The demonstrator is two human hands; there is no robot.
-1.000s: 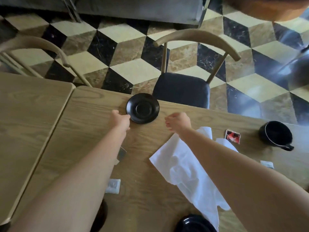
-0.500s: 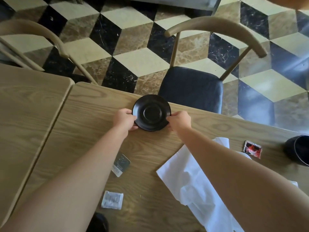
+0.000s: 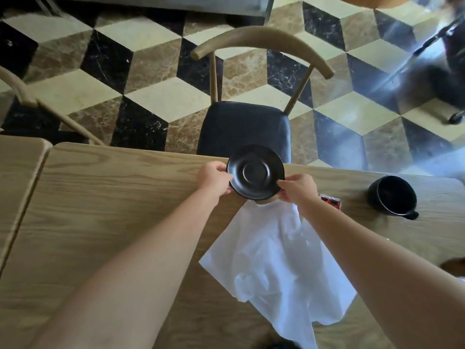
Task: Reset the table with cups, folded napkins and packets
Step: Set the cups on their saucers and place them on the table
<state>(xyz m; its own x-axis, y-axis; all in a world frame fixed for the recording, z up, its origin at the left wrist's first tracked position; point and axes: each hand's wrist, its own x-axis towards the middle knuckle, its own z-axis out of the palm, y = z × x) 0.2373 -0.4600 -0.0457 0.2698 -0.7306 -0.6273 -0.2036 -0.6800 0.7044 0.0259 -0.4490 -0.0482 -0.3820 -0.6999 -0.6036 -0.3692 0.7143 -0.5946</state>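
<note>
A black saucer [image 3: 255, 171] is at the far edge of the wooden table [image 3: 105, 197], tilted and overlapping the top corner of an unfolded white napkin [image 3: 274, 260]. My left hand [image 3: 216, 178] grips its left rim and my right hand [image 3: 298, 188] pinches its right rim. A black cup [image 3: 391, 195] with its handle toward me stands on the table to the right. A red packet [image 3: 331, 200] lies between my right wrist and the cup, partly hidden by my arm.
A chair with a black seat [image 3: 242, 128] and curved wooden back stands right behind the saucer. A second table [image 3: 15, 177] adjoins on the left, with another chair back [image 3: 15, 86] beyond it. Tiled floor lies past the table edge.
Both hands closed on the saucer and moved it to the right along the far edge, so it now overlaps the napkin's corner. The small packets on the left have passed out of view.
</note>
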